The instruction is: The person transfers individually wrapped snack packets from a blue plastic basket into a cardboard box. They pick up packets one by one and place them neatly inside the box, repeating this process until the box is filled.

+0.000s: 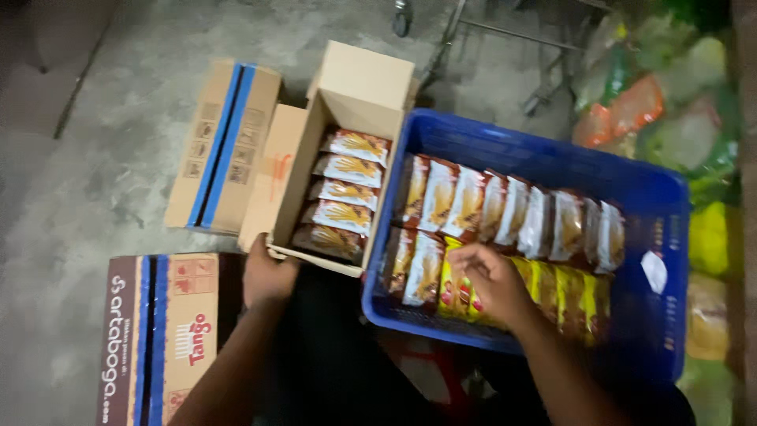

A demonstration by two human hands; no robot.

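Right grip (pixel 485 272) pinching yellow packets (pixel 457 288) in blue crate (pixel 662 197); left grip (pixel 268 276) clasping open carton (pixel 311 170) corner.

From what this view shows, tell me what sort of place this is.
Probably a shop's stockroom or back area: sealed cartons on a bare concrete floor, an open carton of snack packets, and a blue crate holding more packets in rows.
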